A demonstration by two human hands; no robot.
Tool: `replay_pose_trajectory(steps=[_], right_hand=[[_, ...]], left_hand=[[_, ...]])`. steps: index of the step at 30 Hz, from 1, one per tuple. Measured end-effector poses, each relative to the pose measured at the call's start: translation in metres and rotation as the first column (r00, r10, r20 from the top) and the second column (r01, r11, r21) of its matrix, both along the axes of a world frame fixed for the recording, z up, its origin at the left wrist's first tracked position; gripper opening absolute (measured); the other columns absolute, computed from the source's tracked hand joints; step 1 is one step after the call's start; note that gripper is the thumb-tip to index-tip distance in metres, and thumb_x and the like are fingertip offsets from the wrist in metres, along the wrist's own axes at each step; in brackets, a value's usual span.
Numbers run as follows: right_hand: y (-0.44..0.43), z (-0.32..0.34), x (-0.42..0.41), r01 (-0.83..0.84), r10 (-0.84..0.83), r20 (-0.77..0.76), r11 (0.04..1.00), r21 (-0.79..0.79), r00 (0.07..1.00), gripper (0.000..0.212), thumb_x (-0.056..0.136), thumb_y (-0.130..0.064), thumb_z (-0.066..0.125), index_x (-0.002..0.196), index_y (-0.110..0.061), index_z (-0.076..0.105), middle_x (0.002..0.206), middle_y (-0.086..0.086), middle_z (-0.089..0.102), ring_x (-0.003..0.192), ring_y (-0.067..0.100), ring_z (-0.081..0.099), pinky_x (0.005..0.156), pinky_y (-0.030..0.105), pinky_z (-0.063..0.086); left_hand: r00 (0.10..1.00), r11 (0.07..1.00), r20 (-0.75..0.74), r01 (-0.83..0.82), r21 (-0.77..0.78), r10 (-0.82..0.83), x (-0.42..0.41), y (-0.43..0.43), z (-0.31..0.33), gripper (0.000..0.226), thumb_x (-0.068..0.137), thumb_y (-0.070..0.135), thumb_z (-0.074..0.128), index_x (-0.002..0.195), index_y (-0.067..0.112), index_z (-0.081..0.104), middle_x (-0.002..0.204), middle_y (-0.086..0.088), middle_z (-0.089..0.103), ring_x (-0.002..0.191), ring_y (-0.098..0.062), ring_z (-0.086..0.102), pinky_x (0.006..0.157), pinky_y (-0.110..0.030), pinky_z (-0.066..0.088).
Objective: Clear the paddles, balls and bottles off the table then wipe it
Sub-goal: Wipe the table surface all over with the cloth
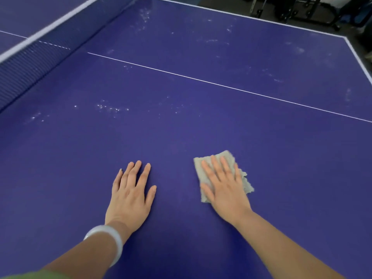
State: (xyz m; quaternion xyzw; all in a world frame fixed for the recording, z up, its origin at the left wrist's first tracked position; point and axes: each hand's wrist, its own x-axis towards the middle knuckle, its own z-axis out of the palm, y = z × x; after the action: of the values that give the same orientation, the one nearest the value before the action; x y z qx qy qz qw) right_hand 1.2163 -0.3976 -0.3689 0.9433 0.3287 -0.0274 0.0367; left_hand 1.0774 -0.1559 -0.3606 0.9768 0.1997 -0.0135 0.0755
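Many white specks (108, 108) on table (181, 135) beyond cloth (227, 155) under right hand (225, 190); net (26, 73) left.

Room shows only in narrow strip at top right. Dark floor (221, 3) there, dim and blurred. Black metal frames (291, 9) stand on it: straight tubes, curved legs, small feet touching floor — kind of gear cannot be told. Blue object (357, 16) at far right, just beside frames, cut by picture edge. Light in strip low — detail murky.

Purple table (181, 127) (white lines), grey-beige cloth (203, 164), white bangle (112, 236).
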Motion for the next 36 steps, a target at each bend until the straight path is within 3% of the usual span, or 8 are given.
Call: replay_pose_trajectory(steps=[3, 6, 11, 15, 22, 27, 30, 36], right_hand=[[-0.044, 0.006, 0.049, 0.523, -0.522, -0.029, 0.852, 0.023, 0.853, 0.06, 0.1, -0.051, 0.006, 0.156, -0.029, 0.002, 0.164, 0.004, 0.005, 0.151, 0.029, 0.002, 0.119, 0.058, 0.004], [-0.038, 0.011, 0.049, 0.729, -0.717, -0.135, 0.681, 0.071, 0.683, 0.062, 0.1, -0.05, 0.01, 0.157, -0.026, 0.0, 0.164, 0.006, -0.003, 0.15, 0.03, -0.005, 0.117, 0.061, 0.003], [0.049, 0.01, -0.036, 0.275, -0.271, -0.057, 0.958, 0.086, 0.961, 0.062, 0.099, -0.049, 0.012, 0.157, -0.027, 0.012, 0.164, 0.006, 0.008, 0.151, 0.031, 0.005, 0.115, 0.065, 0.003], [0.04, 0.005, -0.042, -0.164, 0.168, -0.057, 0.984, 0.065, 0.984, 0.061, 0.1, -0.053, 0.018, 0.155, -0.028, 0.02, 0.163, 0.001, 0.016, 0.151, 0.025, 0.005, 0.118, 0.058, 0.013], [0.0, 0.01, 0.052, 0.597, -0.583, -0.157, 0.799, 0.066, 0.797, 0.062, 0.1, -0.05, 0.011, 0.157, -0.027, -0.001, 0.164, 0.004, -0.005, 0.15, 0.029, -0.007, 0.117, 0.06, -0.001], [0.057, 0.005, -0.035, 0.078, -0.073, -0.054, 0.992, 0.104, 0.996, 0.063, 0.101, -0.051, 0.023, 0.157, -0.026, 0.009, 0.164, 0.006, 0.004, 0.151, 0.03, 0.0, 0.117, 0.062, 0.0], [0.048, 0.003, -0.06, -0.204, 0.208, -0.052, 0.976, 0.072, 0.977, 0.063, 0.099, -0.053, 0.019, 0.155, -0.025, 0.021, 0.163, 0.003, 0.016, 0.151, 0.027, 0.006, 0.117, 0.06, 0.013], [-0.013, 0.004, -0.028, 0.479, -0.475, -0.071, 0.877, 0.044, 0.877, 0.063, 0.099, -0.051, 0.011, 0.157, -0.024, 0.01, 0.164, 0.007, 0.007, 0.15, 0.031, 0.004, 0.116, 0.063, 0.004]], left_hand=[[1.0, 1.0, -0.006, 0.003, 0.011, -0.003, 0.0, 0.0, 0.0, 0.066, 0.096, 0.053, 0.014, 0.153, 0.022, 0.026, 0.158, -0.004, 0.027, 0.149, -0.021, 0.016, 0.122, -0.043, 0.009], [1.0, 1.0, -0.009, 0.002, 0.009, -0.002, 0.0, 0.0, 0.0, 0.066, 0.097, 0.052, 0.015, 0.154, 0.022, 0.026, 0.158, -0.004, 0.027, 0.149, -0.021, 0.016, 0.122, -0.043, 0.01], [1.0, 1.0, 0.0, 0.006, 0.008, -0.006, 0.0, -0.001, 0.001, 0.065, 0.098, 0.052, 0.016, 0.153, 0.021, 0.027, 0.157, -0.006, 0.029, 0.149, -0.022, 0.018, 0.122, -0.044, 0.012], [1.0, 1.0, -0.009, 0.006, 0.016, -0.006, 0.001, -0.001, 0.001, 0.064, 0.098, 0.052, 0.013, 0.154, 0.022, 0.023, 0.159, -0.004, 0.024, 0.15, -0.021, 0.014, 0.123, -0.043, 0.01], [1.0, 1.0, 0.0, 0.0, 0.027, 0.0, 0.0, -0.001, -0.001, 0.063, 0.098, 0.05, 0.011, 0.154, 0.023, 0.022, 0.159, -0.003, 0.023, 0.15, -0.02, 0.013, 0.123, -0.04, 0.006], [1.0, 1.0, 0.0, 0.004, 0.021, -0.004, 0.0, -0.001, -0.001, 0.062, 0.098, 0.046, 0.008, 0.155, 0.023, 0.018, 0.161, -0.002, 0.02, 0.15, -0.019, 0.009, 0.123, -0.04, 0.005], [1.0, 1.0, 0.008, 0.009, 0.013, -0.009, 0.0, 0.0, -0.002, 0.061, 0.099, 0.042, 0.006, 0.155, 0.023, 0.018, 0.161, -0.003, 0.02, 0.15, -0.02, 0.01, 0.123, -0.041, 0.005], [1.0, 1.0, 0.001, 0.005, 0.004, -0.005, 0.001, 0.0, -0.003, 0.061, 0.099, 0.042, 0.005, 0.155, 0.024, 0.017, 0.161, -0.004, 0.019, 0.15, -0.021, 0.01, 0.123, -0.041, 0.003]])
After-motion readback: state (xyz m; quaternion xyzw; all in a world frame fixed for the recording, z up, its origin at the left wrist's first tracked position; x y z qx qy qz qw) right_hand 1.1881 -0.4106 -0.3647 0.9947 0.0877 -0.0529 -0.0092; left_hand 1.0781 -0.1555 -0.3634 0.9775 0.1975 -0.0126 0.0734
